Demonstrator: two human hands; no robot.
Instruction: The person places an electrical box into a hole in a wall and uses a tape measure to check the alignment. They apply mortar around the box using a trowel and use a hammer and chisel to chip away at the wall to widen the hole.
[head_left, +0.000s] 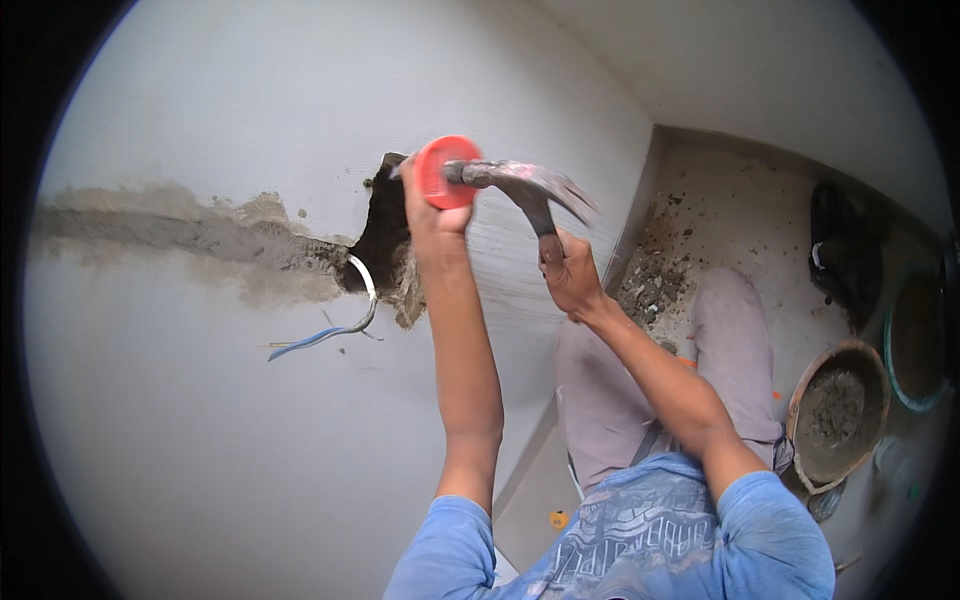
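Note:
My left hand is closed around a chisel with a round red hand guard, held against the wall at the right edge of a rough hole. The chisel's tip is mostly hidden behind the hand. In my right hand is a claw hammer, gripped by its handle, the face of its head at the chisel's guarded end. Motion blurs the hammer's claw. Out of the hole's lower left bends a pale cable with blue and other thin wires at its end.
A grey mortar-filled groove runs left from the hole along the white wall. Rubble lies on the floor by the wall corner. At right stand a bucket of mortar, a teal-rimmed container and a black bag.

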